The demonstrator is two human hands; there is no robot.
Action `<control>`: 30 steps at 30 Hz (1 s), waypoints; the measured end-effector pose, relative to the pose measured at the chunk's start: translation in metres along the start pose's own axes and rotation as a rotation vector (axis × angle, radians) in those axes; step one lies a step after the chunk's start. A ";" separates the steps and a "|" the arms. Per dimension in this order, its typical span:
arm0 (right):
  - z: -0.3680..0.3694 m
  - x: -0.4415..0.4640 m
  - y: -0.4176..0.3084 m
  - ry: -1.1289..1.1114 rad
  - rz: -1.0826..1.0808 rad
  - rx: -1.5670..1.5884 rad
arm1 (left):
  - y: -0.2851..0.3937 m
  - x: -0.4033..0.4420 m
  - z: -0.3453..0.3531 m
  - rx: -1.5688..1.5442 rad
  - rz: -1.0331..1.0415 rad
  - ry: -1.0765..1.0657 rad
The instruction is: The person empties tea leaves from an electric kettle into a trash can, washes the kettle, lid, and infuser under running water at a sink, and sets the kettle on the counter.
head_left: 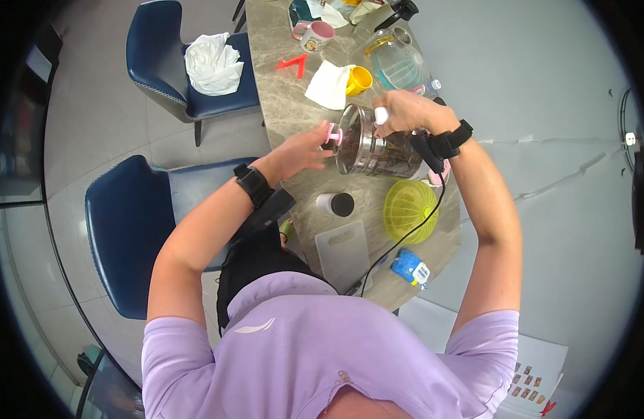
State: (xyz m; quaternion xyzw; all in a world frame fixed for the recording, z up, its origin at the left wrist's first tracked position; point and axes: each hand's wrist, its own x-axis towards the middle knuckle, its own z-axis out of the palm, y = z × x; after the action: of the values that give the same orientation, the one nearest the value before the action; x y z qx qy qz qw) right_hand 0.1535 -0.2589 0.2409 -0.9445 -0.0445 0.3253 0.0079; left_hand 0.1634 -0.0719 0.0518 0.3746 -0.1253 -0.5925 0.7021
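Observation:
My right hand is wrapped over a large clear jar with metal bands and dark contents, which is tilted on its side above the table. A white knob-like part shows by the fingers of that hand. At the jar's left end, my left hand pinches a small pink and white piece between thumb and forefinger, its other fingers spread. Whether this piece is joined to the jar I cannot tell. Below the jar stands a small white container with a black lid.
Near me on the table are a yellow-green basket, a pale cutting board and a blue packet. Farther off are a yellow cup, white cloth, red clip-like piece, mug and clear pitcher.

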 end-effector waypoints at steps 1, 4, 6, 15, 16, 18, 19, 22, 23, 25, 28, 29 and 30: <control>0.005 -0.004 0.006 0.012 0.005 0.025 | 0.000 0.001 0.002 0.005 0.002 0.006; 0.018 -0.022 0.022 0.076 0.025 0.127 | 0.000 0.004 0.011 0.027 0.009 0.013; 0.023 -0.035 0.025 0.109 0.067 0.187 | 0.003 0.007 0.018 0.060 0.024 -0.003; 0.069 -0.111 0.062 0.407 0.196 0.265 | 0.019 0.023 0.073 0.332 0.086 0.018; 0.079 -0.118 0.070 0.453 0.200 0.307 | 0.023 0.024 0.084 0.399 0.130 -0.004; 0.103 -0.132 0.086 0.546 0.211 0.392 | 0.026 0.027 0.105 0.527 0.214 -0.054; 0.111 -0.142 0.086 0.596 0.278 0.355 | 0.021 0.036 0.110 0.539 0.247 -0.004; 0.131 -0.170 0.078 0.675 0.338 0.594 | 0.018 0.039 0.138 0.628 0.364 0.001; 0.144 -0.178 0.079 0.791 0.276 0.594 | 0.019 0.041 0.145 0.724 0.366 0.027; 0.154 -0.202 0.067 0.820 0.375 0.637 | 0.016 0.043 0.157 0.793 0.382 -0.008; 0.168 -0.237 0.033 0.879 0.501 0.771 | 0.016 0.032 0.189 0.967 0.473 -0.082; 0.170 -0.249 0.019 0.897 0.525 0.824 | 0.015 0.028 0.199 1.037 0.515 -0.113; 0.173 -0.261 0.007 0.916 0.548 0.874 | 0.009 0.026 0.204 1.028 0.547 -0.136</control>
State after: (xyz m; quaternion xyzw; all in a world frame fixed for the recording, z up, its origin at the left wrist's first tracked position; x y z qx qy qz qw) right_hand -0.1572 -0.2914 0.2641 -0.8741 0.3390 -0.1281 0.3235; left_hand 0.0509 -0.1729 0.1908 0.5823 -0.5336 -0.2758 0.5479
